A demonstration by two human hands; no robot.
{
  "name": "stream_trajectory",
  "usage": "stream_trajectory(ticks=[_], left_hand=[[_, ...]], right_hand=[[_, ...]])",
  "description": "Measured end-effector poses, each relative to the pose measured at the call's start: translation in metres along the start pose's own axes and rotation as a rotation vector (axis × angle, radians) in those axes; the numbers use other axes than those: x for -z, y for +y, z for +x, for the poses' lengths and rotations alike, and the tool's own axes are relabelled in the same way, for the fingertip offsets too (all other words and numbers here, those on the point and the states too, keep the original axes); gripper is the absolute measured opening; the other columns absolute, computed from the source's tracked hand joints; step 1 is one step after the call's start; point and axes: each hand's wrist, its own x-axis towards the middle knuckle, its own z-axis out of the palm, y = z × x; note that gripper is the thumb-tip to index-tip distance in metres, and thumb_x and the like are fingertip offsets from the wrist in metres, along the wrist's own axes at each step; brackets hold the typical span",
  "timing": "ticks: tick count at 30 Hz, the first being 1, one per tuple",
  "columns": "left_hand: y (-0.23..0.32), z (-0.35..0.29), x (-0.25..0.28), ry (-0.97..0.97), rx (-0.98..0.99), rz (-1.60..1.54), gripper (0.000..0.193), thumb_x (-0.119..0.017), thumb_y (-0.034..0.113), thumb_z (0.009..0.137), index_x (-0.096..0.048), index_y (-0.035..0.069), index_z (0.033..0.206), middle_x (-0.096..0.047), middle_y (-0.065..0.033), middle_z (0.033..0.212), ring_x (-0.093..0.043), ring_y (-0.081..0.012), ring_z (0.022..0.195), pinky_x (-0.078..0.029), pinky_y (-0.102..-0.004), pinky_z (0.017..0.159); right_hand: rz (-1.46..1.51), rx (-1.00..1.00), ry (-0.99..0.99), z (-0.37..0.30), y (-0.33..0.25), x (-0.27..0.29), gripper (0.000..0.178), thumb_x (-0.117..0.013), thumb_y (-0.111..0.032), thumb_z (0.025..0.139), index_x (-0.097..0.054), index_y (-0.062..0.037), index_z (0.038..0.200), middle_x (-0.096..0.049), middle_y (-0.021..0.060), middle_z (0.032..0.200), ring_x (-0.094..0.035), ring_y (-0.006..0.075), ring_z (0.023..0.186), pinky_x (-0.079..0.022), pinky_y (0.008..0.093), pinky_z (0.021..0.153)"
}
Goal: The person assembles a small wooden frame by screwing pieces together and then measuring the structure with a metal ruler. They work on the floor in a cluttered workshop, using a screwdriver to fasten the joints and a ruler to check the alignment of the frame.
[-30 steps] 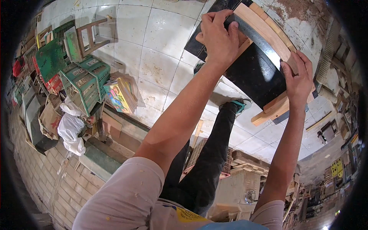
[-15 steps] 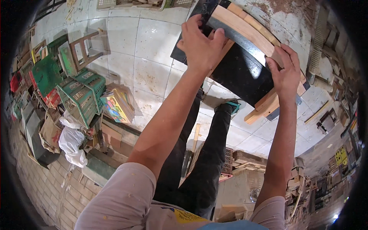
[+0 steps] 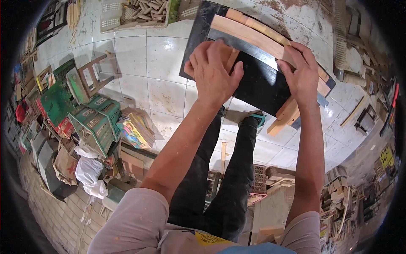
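Observation:
A black board [image 3: 262,86] lies tilted in front of me. Along its far side runs a pale wooden strip [image 3: 249,36], with a dark metal strip [image 3: 243,42] beside its near edge. My right hand [image 3: 302,78] grips the wooden strip toward its right end, thumb on the near edge and fingers over the far one. At the board's left part, my left hand [image 3: 211,76] is curled over a short wooden block [image 3: 230,59], its thumb apart on the right; the fingertips are partly hidden. Another wooden piece [image 3: 285,116] sticks out at the board's near right corner.
A crate [image 3: 112,21] of small wooden pieces stands at the far left. Green plastic crates [image 3: 95,122], a stack of books [image 3: 137,131] and a white bag [image 3: 91,175] are on the left. Scrap wood [image 3: 338,190] is heaped at right. My legs stand below the board.
My left hand has come down from its raised pose near the metal strip's left end onto the wooden block. The right hand keeps its hold. The view has shifted slightly.

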Motion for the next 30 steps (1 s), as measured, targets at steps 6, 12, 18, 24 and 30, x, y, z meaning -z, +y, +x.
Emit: stream_trajectory(ticks=[6,12,18,24,30], left_hand=[[0.038,0.025,-0.012,-0.097,-0.340,-0.068,0.027,-0.079,0.025,0.080,-0.069,0.017,0.104,-0.059,-0.0009,0.115,-0.053,-0.0229,0.110,-0.031,-0.0477,0.092],[0.061,0.087,-0.017,-0.388,-0.288,0.225,0.039,-0.078,0.039,0.082,-0.069,0.013,0.111,-0.065,-0.0079,0.114,-0.062,-0.0294,0.112,-0.040,-0.0551,0.090],[0.067,0.101,-0.018,-0.468,-0.268,0.396,0.057,-0.080,0.047,0.082,-0.062,0.010,0.122,-0.063,-0.0113,0.116,-0.061,-0.0326,0.116,-0.041,-0.0576,0.092],[0.078,0.109,-0.014,-0.567,-0.185,0.422,0.059,-0.080,0.044,0.084,-0.058,0.008,0.125,-0.059,-0.0144,0.120,-0.060,-0.0341,0.119,-0.043,-0.0569,0.093],[0.093,0.112,-0.013,-0.652,-0.101,0.487,0.057,-0.079,0.042,0.085,-0.057,0.009,0.126,-0.057,-0.0152,0.123,-0.058,-0.0341,0.123,-0.044,-0.0570,0.097]], right_hand=[[0.033,0.050,0.021,0.001,0.004,-0.003,0.044,-0.081,-0.017,0.078,-0.070,-0.0093,0.120,-0.063,0.0078,0.128,-0.059,0.0323,0.116,-0.046,0.0428,0.101],[0.026,0.092,0.081,-0.001,0.007,-0.004,0.045,-0.083,-0.016,0.074,-0.070,-0.0105,0.117,-0.063,0.0075,0.122,-0.060,0.0327,0.111,-0.048,0.0443,0.097],[-0.001,-0.011,0.144,-0.010,0.010,0.006,0.056,-0.086,-0.020,0.075,-0.066,-0.0120,0.126,-0.062,0.0101,0.129,-0.059,0.0333,0.119,-0.047,0.0441,0.103],[-0.008,-0.267,0.122,-0.053,0.036,0.048,0.065,-0.087,-0.017,0.074,-0.062,-0.0090,0.133,-0.060,0.0126,0.134,-0.057,0.0346,0.123,-0.047,0.0443,0.104],[0.008,-0.408,0.035,-0.080,0.064,0.065,0.060,-0.082,-0.011,0.078,-0.061,-0.0092,0.135,-0.057,0.0122,0.140,-0.057,0.0341,0.125,-0.050,0.0428,0.104]])
